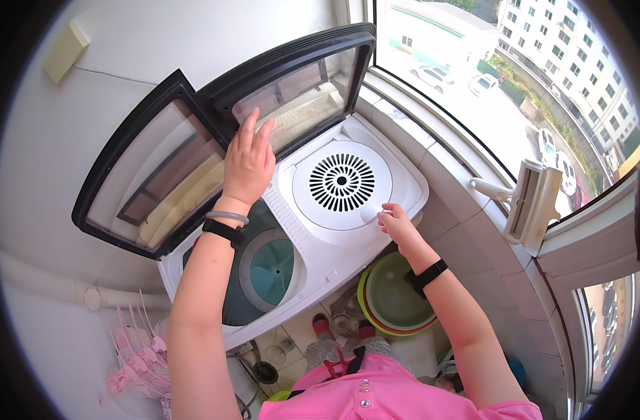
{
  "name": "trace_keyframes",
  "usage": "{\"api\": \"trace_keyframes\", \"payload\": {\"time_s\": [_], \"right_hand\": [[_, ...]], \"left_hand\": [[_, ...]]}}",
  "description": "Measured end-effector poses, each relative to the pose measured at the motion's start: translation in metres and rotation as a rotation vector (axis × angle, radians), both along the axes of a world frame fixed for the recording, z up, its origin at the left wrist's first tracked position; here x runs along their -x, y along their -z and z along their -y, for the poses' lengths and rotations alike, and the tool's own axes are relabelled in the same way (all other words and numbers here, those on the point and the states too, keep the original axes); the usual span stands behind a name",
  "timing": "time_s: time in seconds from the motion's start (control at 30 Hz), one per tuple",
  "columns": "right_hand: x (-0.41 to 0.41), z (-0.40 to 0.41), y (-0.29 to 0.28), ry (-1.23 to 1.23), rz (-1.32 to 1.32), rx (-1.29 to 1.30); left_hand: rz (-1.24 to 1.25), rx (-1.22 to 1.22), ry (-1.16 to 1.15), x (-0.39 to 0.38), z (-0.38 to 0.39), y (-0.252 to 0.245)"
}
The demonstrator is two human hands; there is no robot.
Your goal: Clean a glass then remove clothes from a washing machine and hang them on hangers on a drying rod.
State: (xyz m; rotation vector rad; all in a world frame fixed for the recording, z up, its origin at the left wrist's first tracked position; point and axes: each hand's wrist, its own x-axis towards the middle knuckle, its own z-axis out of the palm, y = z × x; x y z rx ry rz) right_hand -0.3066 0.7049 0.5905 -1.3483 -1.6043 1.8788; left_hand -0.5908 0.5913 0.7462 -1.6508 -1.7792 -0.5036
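Observation:
A white twin-tub washing machine (346,257) stands before me with both dark-framed lids raised. My left hand (250,157) reaches up in front of the spin-side lid (309,89), fingers extended; whether it touches the lid I cannot tell. Lower on the right, my right hand (397,223) is loosely curled, nothing visible in it, at the near edge of the round slotted spin cover (327,210). Contact there is unclear. The wash tub (272,273), with a teal bottom, lies under my left forearm, partly hidden. Its see-through lid (157,173) leans back at the left.
Nested green and red basins (398,294) sit on the floor beside the machine. A white squeegee-like tool (527,205) rests by the window at right. Pink hangers (136,362) hang at lower left. A pipe (41,278) runs along the left wall.

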Motion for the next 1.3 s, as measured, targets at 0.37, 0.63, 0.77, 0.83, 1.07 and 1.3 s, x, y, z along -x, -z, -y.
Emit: {"api": "trace_keyframes", "payload": {"time_s": [0.37, 0.63, 0.77, 0.83, 1.07, 1.3], "right_hand": [[0.016, 0.017, 0.003, 0.147, -0.123, 0.107], [0.046, 0.025, -0.056, 0.301, -0.342, 0.104], [0.068, 0.023, -0.122, 0.212, -0.574, -0.004], [0.08, 0.02, -0.153, 0.098, -0.648, -0.061], [0.057, -0.015, -0.055, 0.191, -0.311, -0.548], [0.014, -0.006, 0.029, 0.033, 0.108, -1.059]], "left_hand": [[-0.149, 0.136, 0.017, 0.073, -0.017, -0.022], [0.099, 0.158, 0.49, 0.004, 0.028, 0.014], [0.27, 0.456, 0.698, -0.04, 0.044, 0.077], [0.275, 0.4, 0.647, -0.046, 0.034, 0.089], [0.228, 0.234, 0.302, 0.011, 0.0, 0.068], [0.389, 0.119, 0.132, 0.043, -0.027, 0.075]]}}
